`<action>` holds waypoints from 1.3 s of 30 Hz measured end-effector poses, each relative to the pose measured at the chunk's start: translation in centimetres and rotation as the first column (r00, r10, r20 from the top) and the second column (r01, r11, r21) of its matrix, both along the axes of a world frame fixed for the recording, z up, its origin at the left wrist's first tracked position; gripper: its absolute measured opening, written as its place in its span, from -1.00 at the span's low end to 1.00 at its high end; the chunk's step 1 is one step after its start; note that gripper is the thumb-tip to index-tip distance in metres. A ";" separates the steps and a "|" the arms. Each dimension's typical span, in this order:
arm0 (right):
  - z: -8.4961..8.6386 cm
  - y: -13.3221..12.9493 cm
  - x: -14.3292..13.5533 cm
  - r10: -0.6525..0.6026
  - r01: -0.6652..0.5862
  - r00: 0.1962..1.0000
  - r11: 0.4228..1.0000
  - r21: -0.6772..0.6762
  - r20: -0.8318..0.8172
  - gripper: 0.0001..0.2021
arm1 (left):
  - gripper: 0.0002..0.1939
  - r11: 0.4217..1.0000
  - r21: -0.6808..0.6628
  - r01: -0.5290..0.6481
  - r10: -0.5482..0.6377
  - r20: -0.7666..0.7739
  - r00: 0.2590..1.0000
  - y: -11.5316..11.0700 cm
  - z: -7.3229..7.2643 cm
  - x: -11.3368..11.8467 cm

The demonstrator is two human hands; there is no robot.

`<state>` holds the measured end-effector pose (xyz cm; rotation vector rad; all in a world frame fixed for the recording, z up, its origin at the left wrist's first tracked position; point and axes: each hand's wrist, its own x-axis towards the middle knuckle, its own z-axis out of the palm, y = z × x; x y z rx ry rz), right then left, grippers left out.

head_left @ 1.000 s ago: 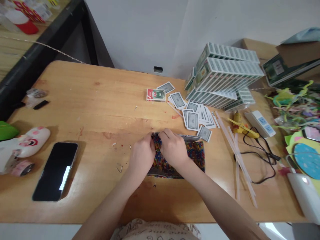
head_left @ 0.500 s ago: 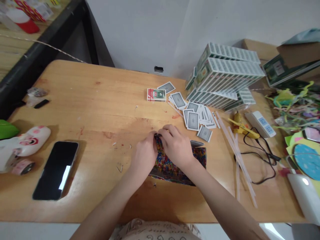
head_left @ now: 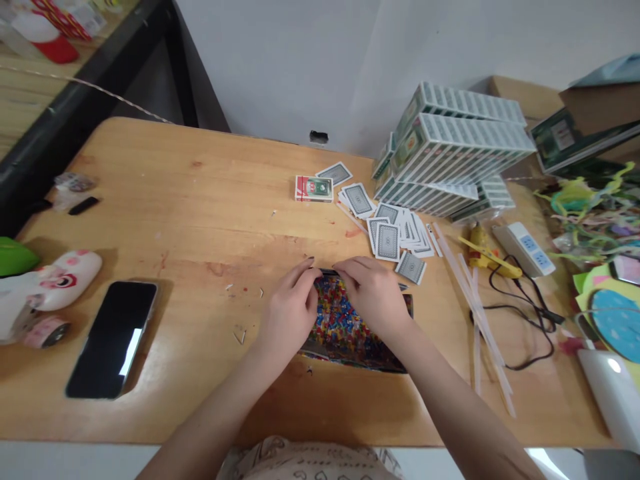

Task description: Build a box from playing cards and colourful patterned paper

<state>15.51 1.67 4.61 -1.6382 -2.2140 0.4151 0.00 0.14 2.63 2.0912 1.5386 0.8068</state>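
A dark-edged case-like piece with a multicoloured patterned inside [head_left: 337, 313] lies on the table in front of me; I cannot make out its exact kind. My left hand [head_left: 293, 303] is closed on its far left edge, thumb and fingers pinching the dark rim. On the same far rim, a little to the right, my right hand [head_left: 373, 293] pinches too, and its wrist covers part of the patterned surface. Face-down playing cards [head_left: 387, 240] lie scattered just beyond my right hand, with a red and green card box [head_left: 314, 189] farther back.
Stacked card boxes [head_left: 460, 147] stand at the back right. Clear glue sticks [head_left: 475, 313], a yellow glue gun [head_left: 487, 257], a power strip [head_left: 525, 248] and a black cable lie to the right. At the left are a phone [head_left: 113, 340] and a white plush-like figure [head_left: 65, 280].
My right hand has shifted right along the far rim, away from my left hand. More of the multicoloured inside shows between the hands, and the piece looks more spread out.
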 end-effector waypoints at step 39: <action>1.7 1.2 -0.9 0.047 -0.034 0.993 0.992 -0.121 0.111 -0.87 | -0.87 0.966 -0.080 0.247 -0.257 -0.181 0.949 4.7 2.8 -2.0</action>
